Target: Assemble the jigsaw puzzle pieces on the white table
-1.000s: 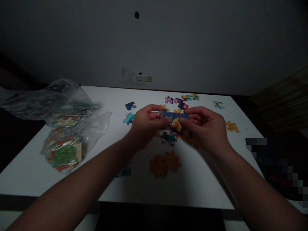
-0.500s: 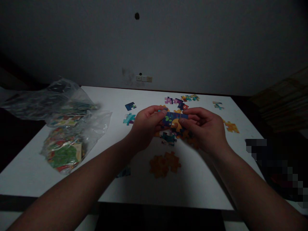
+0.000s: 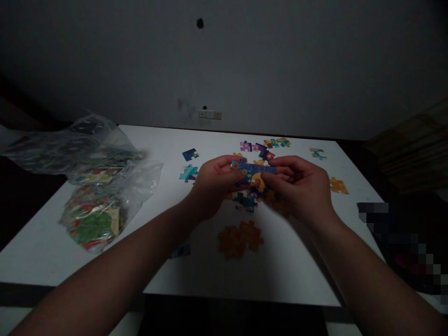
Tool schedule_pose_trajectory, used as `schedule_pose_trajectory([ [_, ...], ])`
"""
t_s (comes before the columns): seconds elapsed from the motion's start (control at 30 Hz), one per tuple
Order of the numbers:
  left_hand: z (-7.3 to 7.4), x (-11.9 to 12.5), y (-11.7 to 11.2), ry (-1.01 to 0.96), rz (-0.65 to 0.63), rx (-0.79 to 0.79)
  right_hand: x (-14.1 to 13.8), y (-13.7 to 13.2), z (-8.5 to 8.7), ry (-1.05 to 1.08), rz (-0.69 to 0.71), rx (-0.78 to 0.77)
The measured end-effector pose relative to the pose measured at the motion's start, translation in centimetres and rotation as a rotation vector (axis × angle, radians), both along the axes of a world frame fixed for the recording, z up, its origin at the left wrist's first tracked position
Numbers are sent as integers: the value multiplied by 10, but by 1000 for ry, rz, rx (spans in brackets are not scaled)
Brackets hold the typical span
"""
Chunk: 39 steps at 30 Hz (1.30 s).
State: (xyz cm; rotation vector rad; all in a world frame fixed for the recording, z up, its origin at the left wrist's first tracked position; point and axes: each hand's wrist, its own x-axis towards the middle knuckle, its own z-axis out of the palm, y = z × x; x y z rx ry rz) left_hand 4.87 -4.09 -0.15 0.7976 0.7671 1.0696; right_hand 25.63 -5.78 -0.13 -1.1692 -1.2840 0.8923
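Note:
Blue jigsaw puzzle pieces (image 3: 255,171) with an orange round shape are held between my two hands above the table. My left hand (image 3: 219,184) is closed on their left side, thumb on top. My right hand (image 3: 304,186) pinches their right side between thumb and fingers. Whether they are fully joined I cannot tell. Beneath the hands lies a heap of loose pieces, among them a dark teal piece (image 3: 245,202); the hands partly hide it. Orange pieces (image 3: 236,240) lie nearer me on the table.
On the left of the white table (image 3: 196,275) are clear plastic bags (image 3: 93,221) with colourful pieces inside. A dark blue piece (image 3: 190,154) and a teal piece (image 3: 189,173) lie left of my hands. A yellow piece (image 3: 339,185) is at the right. Wall sockets (image 3: 210,115) are behind.
My left thumb has moved a little to the right and lower over the blue pieces. Both hands still hold them in nearly the same place.

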Motion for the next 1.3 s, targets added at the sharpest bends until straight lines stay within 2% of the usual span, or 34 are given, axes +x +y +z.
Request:
schedule_pose_trajectory([
  [0.2,0,0,1,-22,1,-18,2,1,-2,-8,14,2],
  [0.43,5,4,0,-50,63,-17,0,1,-2,58,42,-54],
  [0.73,-5,0,3,-49,42,-76,3,5,-4,25,-14,-90],
  [1.07,11,0,5,-112,-1,-218,0,3,4,213,22,-177],
  [1.3,10,-2,6,-120,1,-229,2,3,3,224,63,-151],
])
